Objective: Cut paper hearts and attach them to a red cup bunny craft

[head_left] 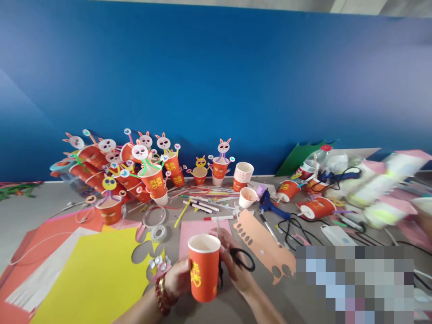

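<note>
L fingers [185, 265] round red cup [204, 272]; R fingers [227, 259] gripping scissors [253, 260], partly hid behind cup.

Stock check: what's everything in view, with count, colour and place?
Held cup: 1, orange, front centre
Scissors: 1, black-handled, right of held cup
Decorated cups: at least nine, mostly orange, back left to centre
Cup stack: 1, orange and white, back centre
Small cup: 1, white, centre
Other cups: several, orange, right
Glue gun: 1, blue, right of centre
Markers: several, mostly white, centre
Tape rolls: 2, whitish, left of centre
Sheets: several, yellow, orange-red, pink, peach, green, left to right
Bottle: 1, clear, red-capped, back right
Blurred items: several, white and pink, right
Panel: 1, blue, back
Table: 1, grey, beneath
Beads: several, red, left wrist
Left hand: 1, grip on held cup
Right hand: 1, grip on scissors
</note>
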Motion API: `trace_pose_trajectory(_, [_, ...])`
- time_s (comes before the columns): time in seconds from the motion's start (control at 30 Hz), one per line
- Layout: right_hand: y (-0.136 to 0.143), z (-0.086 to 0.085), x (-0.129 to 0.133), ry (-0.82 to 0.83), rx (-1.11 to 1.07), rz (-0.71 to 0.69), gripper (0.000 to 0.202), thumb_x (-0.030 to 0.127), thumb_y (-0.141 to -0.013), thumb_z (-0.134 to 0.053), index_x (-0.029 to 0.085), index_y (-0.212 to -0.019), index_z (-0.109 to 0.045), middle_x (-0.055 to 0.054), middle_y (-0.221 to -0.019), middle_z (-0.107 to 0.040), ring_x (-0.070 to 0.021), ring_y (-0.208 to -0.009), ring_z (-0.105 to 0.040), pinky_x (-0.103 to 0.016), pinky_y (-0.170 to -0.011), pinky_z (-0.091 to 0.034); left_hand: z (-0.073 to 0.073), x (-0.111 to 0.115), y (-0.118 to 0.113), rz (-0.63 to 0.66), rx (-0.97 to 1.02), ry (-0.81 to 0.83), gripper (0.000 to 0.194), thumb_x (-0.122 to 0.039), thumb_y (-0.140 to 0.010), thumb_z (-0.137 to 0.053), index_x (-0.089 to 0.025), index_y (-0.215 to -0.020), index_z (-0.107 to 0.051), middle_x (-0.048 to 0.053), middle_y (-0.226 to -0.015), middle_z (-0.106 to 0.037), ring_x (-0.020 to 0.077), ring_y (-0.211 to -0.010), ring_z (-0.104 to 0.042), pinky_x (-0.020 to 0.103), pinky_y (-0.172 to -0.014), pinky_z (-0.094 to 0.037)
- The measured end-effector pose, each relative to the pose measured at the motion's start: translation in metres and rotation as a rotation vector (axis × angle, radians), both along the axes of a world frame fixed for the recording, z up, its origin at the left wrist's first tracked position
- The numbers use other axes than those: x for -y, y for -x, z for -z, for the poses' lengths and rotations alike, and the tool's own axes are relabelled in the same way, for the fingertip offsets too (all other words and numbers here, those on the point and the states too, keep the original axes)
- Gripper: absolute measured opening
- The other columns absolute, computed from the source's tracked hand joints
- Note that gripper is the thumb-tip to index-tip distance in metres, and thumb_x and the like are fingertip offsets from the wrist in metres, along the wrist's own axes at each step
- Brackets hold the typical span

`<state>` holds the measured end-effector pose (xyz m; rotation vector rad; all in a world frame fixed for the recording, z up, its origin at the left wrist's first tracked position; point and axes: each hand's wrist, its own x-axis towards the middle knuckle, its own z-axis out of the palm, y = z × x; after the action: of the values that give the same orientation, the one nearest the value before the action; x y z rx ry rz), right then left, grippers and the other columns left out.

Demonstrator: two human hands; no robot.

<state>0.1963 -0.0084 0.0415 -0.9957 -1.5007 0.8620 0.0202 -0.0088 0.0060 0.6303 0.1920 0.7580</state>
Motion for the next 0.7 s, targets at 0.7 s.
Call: trace_pose_trajectory(0.7, [-0.007, 0.026, 0.008, 0.091, 0.015, 0.256, 0.027, 0.04, -0.097, -0.05, 0.022, -0.1, -0.07, -0.004, -0.09, -0.073, -0.0211, -0.083, -0.067, -0.029, -0.076, -0.053, -0.019, -0.014, -0.002, -0.605, -0.706, -0.395, 0.068, -0.034, -0.07, -0.083, -0.02, -0.128, -0.05, 0.011, -0.12, -0.065, 0.0282, -0.111, -0.06, 0.035, -0.096, -0.047])
